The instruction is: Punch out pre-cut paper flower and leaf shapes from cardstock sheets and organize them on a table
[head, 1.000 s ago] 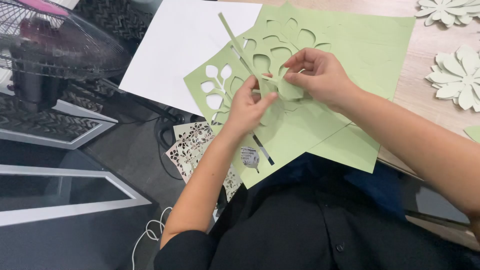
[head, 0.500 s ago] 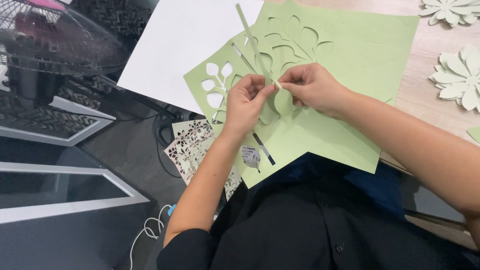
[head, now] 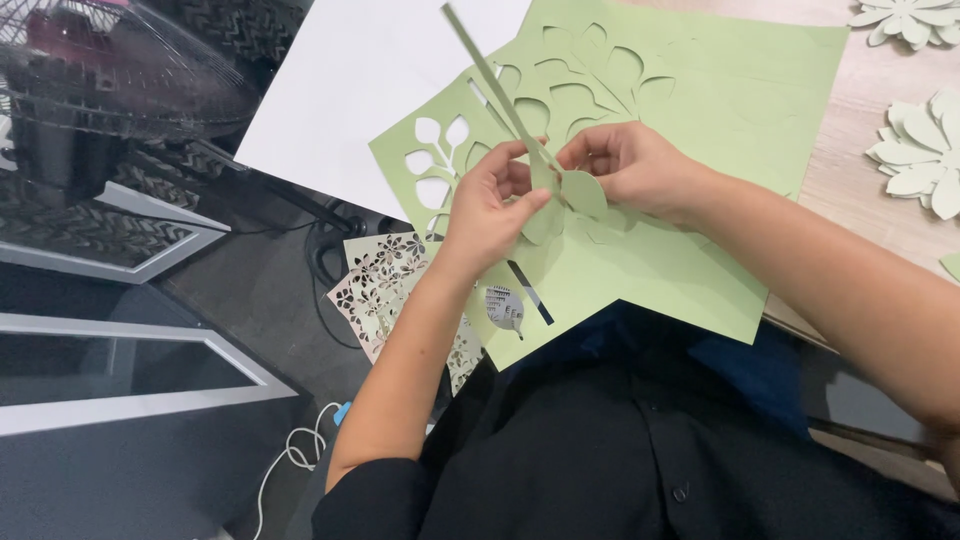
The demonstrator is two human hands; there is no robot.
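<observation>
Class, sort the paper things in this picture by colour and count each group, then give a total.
Green sheets with leaf cut-outs: 2
Green stem piece in both hands: 1
White sheet: 1
Pale paper flowers: 2
Patterned lace-cut sheets: 2
Total: 8

Even, soft light falls from above, bright on the white sheet (head: 370, 90) and the green paper (head: 690, 130), which look slightly washed out but without hard glare. The hands (head: 560, 190) cast only faint shadows on the paper beneath them. The lower left is dim, and the dark floor (head: 130, 440) shows pale reflected shapes, perhaps of a window. The fan (head: 110, 80) at the upper left edge looks soft and stretched. The centre is sharp; the black shirt (head: 620, 460) loses detail.
</observation>
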